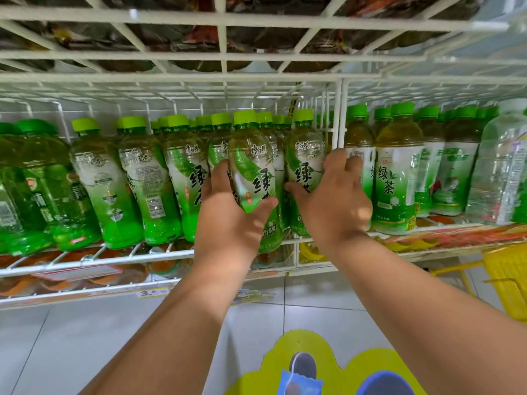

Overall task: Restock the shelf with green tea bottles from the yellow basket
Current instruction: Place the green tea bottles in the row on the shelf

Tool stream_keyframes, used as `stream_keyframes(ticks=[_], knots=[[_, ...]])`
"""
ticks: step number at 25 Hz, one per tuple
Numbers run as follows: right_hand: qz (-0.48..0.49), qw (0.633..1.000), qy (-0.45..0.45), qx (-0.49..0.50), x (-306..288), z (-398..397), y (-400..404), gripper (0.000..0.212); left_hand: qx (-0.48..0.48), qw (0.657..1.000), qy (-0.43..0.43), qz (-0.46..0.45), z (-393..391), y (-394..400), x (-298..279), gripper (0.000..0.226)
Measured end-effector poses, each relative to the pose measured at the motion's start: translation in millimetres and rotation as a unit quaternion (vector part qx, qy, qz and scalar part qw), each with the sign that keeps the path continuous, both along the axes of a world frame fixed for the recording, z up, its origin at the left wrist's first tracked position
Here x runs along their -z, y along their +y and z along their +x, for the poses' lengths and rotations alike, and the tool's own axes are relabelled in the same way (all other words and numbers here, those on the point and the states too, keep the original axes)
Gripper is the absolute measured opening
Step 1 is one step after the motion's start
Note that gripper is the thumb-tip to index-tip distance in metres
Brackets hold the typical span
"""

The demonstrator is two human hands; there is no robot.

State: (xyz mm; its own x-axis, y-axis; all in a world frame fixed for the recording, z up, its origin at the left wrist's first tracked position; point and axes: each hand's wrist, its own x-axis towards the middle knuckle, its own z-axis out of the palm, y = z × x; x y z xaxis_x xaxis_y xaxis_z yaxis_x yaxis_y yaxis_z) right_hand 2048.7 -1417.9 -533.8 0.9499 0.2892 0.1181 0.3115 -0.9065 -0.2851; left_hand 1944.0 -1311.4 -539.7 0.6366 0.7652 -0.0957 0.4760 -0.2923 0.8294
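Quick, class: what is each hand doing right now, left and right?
Left hand: grips a clear plastic green tea bottle with a lime cap.
Right hand: grips the neighbouring lime-capped green tea bottle.

One head-worn view here, looking forward and slightly down, close in on the wire shelf's (97,260) front edge.

The white coated-wire metal shelf (97,262) looks smooth and faintly glossy. On it, clear glossy plastic green tea bottles (253,172) carry shiny film labels and matt green ribbed caps. Right of the shelf, a yellow moulded plastic lattice basket (506,277) looks semi-matt.
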Motion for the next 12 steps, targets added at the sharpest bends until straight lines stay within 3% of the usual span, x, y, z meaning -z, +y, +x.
stream_keyframes(ticks=[4, 12], knots=[[-0.06, 0.998, -0.01, -0.001, -0.6, -0.4, 6.8, 0.076, 0.005, 1.0, 0.013, -0.003, -1.3, -0.8, -4.2, 0.097], [-0.093, 0.996, 0.003, 0.005, -0.3, 2.5, 9.2, 0.081, 0.013, 0.999, 0.039, 0.001, -3.6, -0.1, -5.9, 0.102]])
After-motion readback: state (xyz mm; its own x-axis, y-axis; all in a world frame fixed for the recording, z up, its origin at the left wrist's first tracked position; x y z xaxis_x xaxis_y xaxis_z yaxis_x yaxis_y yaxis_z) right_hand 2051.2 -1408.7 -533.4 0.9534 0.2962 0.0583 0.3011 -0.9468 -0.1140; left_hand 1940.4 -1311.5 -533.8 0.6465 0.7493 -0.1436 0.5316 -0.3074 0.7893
